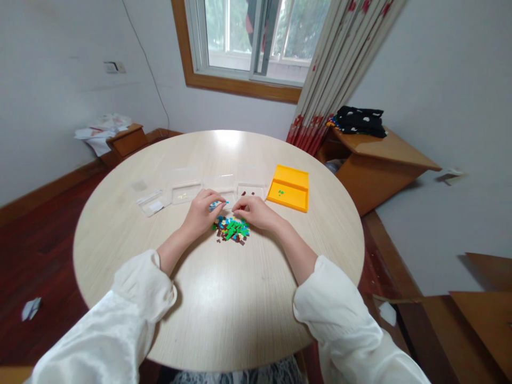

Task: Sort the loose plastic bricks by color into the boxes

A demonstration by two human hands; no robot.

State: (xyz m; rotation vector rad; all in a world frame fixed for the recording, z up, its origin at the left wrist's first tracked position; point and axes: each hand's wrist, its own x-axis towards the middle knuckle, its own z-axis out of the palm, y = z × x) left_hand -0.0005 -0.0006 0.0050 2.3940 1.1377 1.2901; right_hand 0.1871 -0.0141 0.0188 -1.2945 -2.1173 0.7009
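A heap of small toy bricks (232, 229) in green, blue, brown and cream lies on the round table (216, 293). Just over its left side, my left hand (203, 212) is closed in a pinch, with a small blue brick (226, 202) at its fingertips. My right hand (258, 212) hovers at the heap's upper right, thumb and fingers brought together; what they hold, if anything, is too small to make out. Behind my hands stand a clear box (251, 185) with a few brown pieces and another clear box (218, 181), partly hidden by my left hand.
An orange box (298, 198) with its lid open holds a few green pieces at the right. Further left are a clear box (173, 195) with cream pieces and a smaller clear case (149, 208) with something white. A wooden cabinet (384, 154) stands beyond the table's right edge.
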